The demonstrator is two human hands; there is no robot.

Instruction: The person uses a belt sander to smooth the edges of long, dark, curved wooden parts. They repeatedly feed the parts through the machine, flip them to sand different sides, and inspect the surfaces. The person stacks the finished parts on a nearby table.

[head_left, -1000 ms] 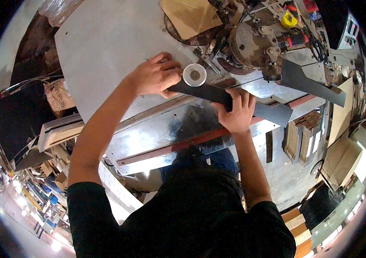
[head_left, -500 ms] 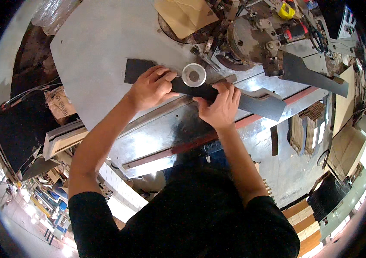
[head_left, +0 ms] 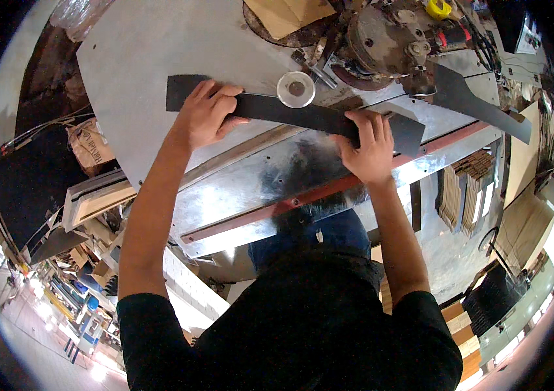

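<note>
Has a brown paper bag (head_left: 88,144) at far left, near wood-edged panels (head_left: 98,201) and beside a grey metal tabletop (head_left: 140,65). Grips a long dark-grey board (head_left: 290,116) near its left end with the left hand (head_left: 208,111), with fingers over the far edge and thumb at the near one. Holds that board across the tabletop, slanting nearer toward the right; cannot tell whether flat or slightly raised. Shows brown cardboard (head_left: 290,14) farther back and a white-rimmed round guide (head_left: 296,89) at the board's far edge. Grasps the board near its right end with the right hand (head_left: 369,146), beyond a reddish-brown strip (head_left: 270,211). Includes, farther right, a round rust-stained machine part (head_left: 371,42), a second dark-grey board (head_left: 462,98) and stacked brown slats (head_left: 462,189).
</note>
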